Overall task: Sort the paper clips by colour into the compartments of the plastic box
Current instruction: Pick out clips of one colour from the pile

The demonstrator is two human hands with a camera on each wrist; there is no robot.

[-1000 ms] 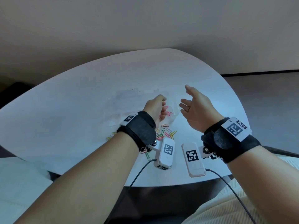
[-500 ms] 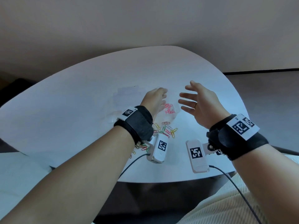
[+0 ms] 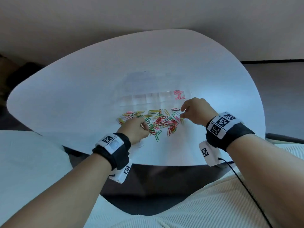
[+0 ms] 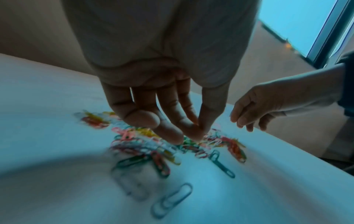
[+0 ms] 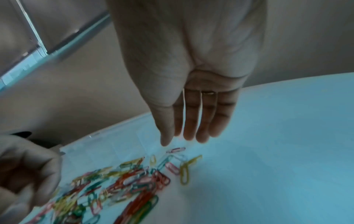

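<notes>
Clips: a loose heap of clips in red, green, yellow, pink and pale tones lay on the counter, just in front of the box; a few strays, among them a green one, lay at the near edge of the heap.
Box: a clear plastic box sat beyond the heap, its compartments in a row; only the rightmost one held anything, a bunch of pink clips.
Counter: a white counter with rounded corners carried everything.
Room: a beige wall rose behind it, dark floor showed at the right, and a cream ribbed fabric lay nearest the camera.
Left hand: the left hand hung over the near left part of the heap, its fingers bent down, the thumb tip meeting two fingertips right at the clips; blur hid whether a clip was pinched.
Right hand: the right hand hovered over the far right edge of the heap, its fingers nearly straight and close together, pointing down, the thumb beside them, holding nothing; a red clip lay just under the tips.
</notes>
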